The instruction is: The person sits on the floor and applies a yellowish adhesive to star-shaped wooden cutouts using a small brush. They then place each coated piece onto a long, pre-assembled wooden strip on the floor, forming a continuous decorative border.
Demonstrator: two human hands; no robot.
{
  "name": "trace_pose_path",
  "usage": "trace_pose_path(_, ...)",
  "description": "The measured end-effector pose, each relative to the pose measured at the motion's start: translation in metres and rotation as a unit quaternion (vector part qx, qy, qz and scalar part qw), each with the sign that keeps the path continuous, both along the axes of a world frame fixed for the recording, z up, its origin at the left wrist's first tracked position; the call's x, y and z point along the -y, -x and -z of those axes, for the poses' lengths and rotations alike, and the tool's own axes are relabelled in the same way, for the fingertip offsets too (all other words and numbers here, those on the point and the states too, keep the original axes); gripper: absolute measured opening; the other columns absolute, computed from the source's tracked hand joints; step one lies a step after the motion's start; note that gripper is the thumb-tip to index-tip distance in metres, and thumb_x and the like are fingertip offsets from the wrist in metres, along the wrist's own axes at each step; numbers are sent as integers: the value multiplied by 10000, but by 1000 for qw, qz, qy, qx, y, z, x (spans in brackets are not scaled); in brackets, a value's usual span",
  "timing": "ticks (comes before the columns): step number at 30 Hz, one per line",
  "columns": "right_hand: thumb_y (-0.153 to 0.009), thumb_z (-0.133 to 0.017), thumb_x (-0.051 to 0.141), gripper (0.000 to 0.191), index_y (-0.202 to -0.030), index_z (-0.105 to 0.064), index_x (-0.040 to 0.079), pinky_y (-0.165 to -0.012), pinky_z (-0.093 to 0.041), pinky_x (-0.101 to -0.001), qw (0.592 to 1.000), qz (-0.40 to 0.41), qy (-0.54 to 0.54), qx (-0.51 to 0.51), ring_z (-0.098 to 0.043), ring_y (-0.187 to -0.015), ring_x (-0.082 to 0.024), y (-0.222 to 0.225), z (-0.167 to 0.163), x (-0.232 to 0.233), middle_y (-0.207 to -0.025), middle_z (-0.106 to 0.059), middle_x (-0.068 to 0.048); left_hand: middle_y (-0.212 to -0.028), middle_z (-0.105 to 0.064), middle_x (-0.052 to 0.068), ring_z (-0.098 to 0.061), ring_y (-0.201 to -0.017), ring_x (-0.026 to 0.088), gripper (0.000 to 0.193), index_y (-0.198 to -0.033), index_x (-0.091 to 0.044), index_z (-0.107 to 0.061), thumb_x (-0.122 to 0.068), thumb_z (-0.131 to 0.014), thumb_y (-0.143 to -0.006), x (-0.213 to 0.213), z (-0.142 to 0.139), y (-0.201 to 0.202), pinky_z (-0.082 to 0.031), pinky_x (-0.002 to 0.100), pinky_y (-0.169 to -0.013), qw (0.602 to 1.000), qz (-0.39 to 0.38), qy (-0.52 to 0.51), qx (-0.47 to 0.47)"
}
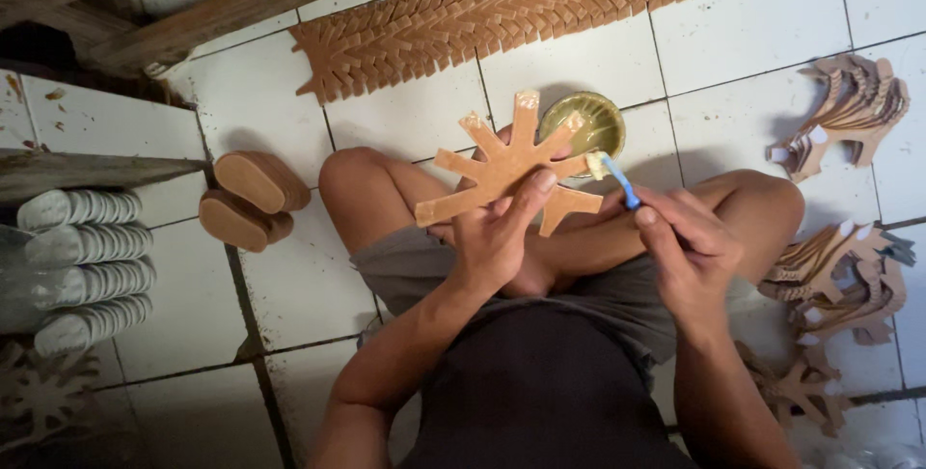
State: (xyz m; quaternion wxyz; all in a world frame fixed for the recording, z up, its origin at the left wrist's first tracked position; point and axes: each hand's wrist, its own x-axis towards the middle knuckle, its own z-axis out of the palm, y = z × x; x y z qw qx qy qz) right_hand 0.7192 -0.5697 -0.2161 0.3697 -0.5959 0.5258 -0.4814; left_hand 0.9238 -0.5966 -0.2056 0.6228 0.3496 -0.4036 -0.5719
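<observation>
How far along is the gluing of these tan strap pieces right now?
Done, it seems: stacks of glue-tipped pieces lie on the tiles at the right. In hand: the left hand holds one branched piece, several tips already coated, while the right hand brushes glue on another tip with a blue brush over the glue tin. Left: a long row of overlapped pieces shows no glue, so probably a good share remains.

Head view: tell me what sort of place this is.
Probably a small footwear workshop, worked on a tiled floor: a long row of cut tan pieces, stacked soles, and a glue tin beside the branched cutout.
</observation>
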Motion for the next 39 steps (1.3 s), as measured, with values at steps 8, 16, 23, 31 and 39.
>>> trace_pose_path(8, -1024, -618, 29, 198, -1189, -683, -58, -677, -419, -248, 999, 19, 29, -2, -553, -782, -98, 1, -13, 4, -891, -619, -43, -1270, -697, 129, -661, -1159, 142, 300, -1346, 45, -590, -26, -633, -1058, 0, 4, -5, -549, 292, -1041, 1000, -8, -26, 9)
trace_pose_path(16, -1060, -641, 85, 197, -1207, -725, -16, -613, -354, -210, 955, 101, -101, 260, -486, -691, -50, 3, 37, 19, -853, -616, 13, -1262, -705, 130, -671, -1146, 155, 360, -1395, 43, -559, -27, -632, -1050, 1, 8, -11, -560, 309, -1025, 1000, -2, -27, -4)
trace_pose_path(23, -1012, -721, -16, 49, -1033, -695, -51, -734, -438, -238, 968, 48, -72, 238, -558, -803, -89, -20, 52, 2, -915, -668, -27, -1244, -671, 59, -647, -1165, 130, 407, -1388, 15, -545, -42, -667, -1003, -3, 32, 12, -551, 307, -1036, 996, 40, -71, -32)
trace_pose_path(31, -995, -657, 144, 229, -1180, -717, 24, -585, -409, -192, 914, 147, -12, 377, -537, -668, -75, 12, 19, 22, -857, -654, -22, -1129, -730, 93, -681, -1053, 152, 220, -1210, 68, -678, -22, -704, -1011, 5, 37, -19, -567, 314, -965, 993, -64, -98, 4)
trace_pose_path(39, -1034, -661, 2, 242, -1266, -727, -18, -638, -381, -216, 1000, 2, -9, 10, -495, -710, -80, -11, 21, 3, -818, -584, -31, -1163, -739, 124, -708, -1000, 169, 231, -1261, 53, -663, -22, -672, -1043, 11, 15, 0, -638, 334, -852, 996, -32, -73, -43)
